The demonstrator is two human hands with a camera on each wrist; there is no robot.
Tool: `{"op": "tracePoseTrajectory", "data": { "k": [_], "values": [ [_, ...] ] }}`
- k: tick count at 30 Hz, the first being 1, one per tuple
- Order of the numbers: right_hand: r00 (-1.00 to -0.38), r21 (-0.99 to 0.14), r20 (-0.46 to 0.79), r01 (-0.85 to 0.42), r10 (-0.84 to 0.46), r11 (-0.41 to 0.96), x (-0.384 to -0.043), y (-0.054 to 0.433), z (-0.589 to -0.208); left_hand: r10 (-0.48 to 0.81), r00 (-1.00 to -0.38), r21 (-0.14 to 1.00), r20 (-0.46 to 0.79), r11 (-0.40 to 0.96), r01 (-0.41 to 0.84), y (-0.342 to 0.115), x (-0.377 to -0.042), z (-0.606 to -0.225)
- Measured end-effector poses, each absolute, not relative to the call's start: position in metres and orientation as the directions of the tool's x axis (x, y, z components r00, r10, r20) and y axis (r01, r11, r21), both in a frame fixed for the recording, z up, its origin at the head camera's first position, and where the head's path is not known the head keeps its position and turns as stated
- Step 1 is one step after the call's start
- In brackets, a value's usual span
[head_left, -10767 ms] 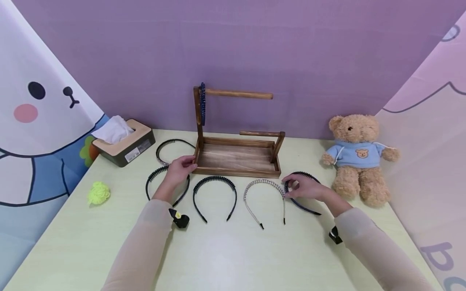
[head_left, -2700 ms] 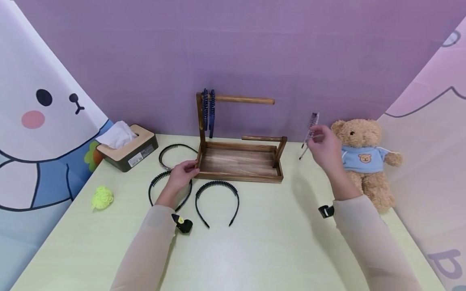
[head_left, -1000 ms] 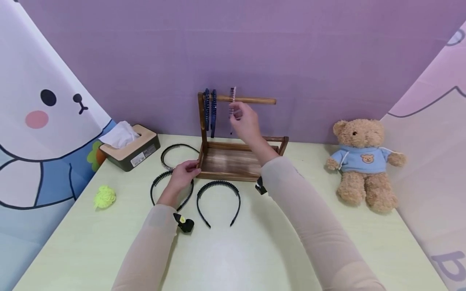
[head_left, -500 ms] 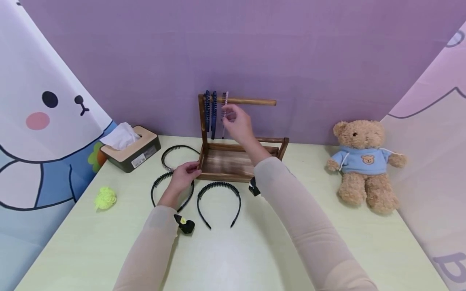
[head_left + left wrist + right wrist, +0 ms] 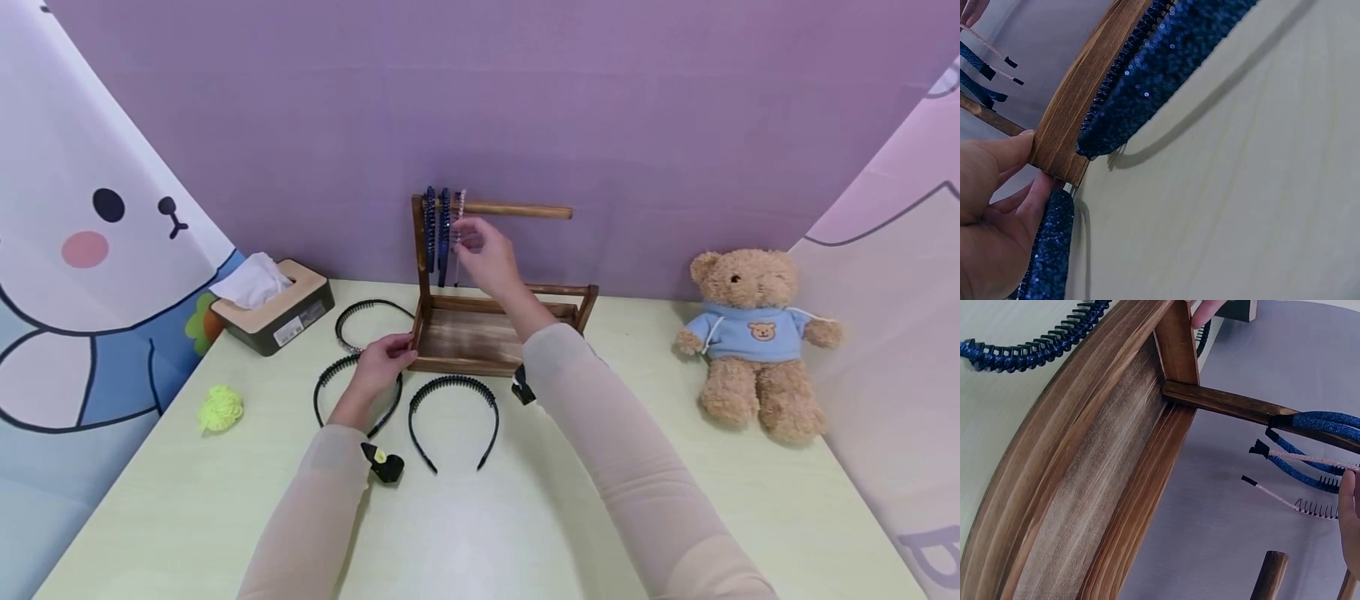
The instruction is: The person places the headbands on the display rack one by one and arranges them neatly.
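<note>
My left hand (image 5: 378,364) grips the left front corner of a brown wooden rack (image 5: 467,364), thumb and fingers on its wall (image 5: 1079,94) in the left wrist view. On the rack's upper bar (image 5: 517,209) hang two dark blue glittery headbands (image 5: 444,242), side by side near the post. Just right of them, my right hand (image 5: 491,260) pinches a pale pink toothed headband (image 5: 461,200) at the bar. Its black-tipped ends (image 5: 1260,448) point past the blue ones in the right wrist view. The rack's tray partly hides behind my right forearm.
Dark headbands lie on the table: one in front of the rack (image 5: 453,381), one under my left wrist (image 5: 318,400), one behind it (image 5: 367,302). A tissue box (image 5: 273,308), a yellow-green pompom (image 5: 221,408) and a teddy bear (image 5: 750,342) stand around.
A second blue headband went from the table to the bar. The pink headband was lifted from the table, brought to the bar and moved left toward the blue ones. My left hand stayed.
</note>
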State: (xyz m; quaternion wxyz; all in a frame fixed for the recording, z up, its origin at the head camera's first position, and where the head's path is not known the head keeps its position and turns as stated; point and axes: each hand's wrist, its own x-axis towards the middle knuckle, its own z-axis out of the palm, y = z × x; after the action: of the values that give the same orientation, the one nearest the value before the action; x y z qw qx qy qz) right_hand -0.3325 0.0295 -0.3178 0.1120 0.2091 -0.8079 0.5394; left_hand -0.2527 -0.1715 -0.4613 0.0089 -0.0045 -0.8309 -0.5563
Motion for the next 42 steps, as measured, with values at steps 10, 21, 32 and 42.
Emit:
{"op": "tracePoseTrajectory", "data": {
  "k": [10, 21, 32, 42],
  "values": [
    [-0.889, -0.837, 0.389, -0.451, -0.244, 0.309, -0.33, 0.037, -0.318, 0.01, -1.0, 0.921, 0.002, 0.389, 0.006, -0.171, -0.254, -0.462],
    [-0.904, -0.855, 0.351, -0.416, -0.243, 0.311, -0.309, 0.105, -0.319, 0.028, -1.0, 0.916, 0.014, 0.4, 0.024, -0.174, -0.254, -0.462],
    [-0.957, -0.867, 0.191, -0.269, -0.217, 0.42, -0.274, 0.199, -0.359, 0.026, -1.0, 0.922, 0.0, 0.388, 0.01, -0.176, -0.254, -0.462],
    [-0.981, -0.912, 0.012, -0.091, -0.194, 0.4, -0.258, 0.237, -0.407, 0.031, -0.999, 0.92, 0.015, 0.392, 0.026, -0.176, -0.256, -0.463]
  ]
}}
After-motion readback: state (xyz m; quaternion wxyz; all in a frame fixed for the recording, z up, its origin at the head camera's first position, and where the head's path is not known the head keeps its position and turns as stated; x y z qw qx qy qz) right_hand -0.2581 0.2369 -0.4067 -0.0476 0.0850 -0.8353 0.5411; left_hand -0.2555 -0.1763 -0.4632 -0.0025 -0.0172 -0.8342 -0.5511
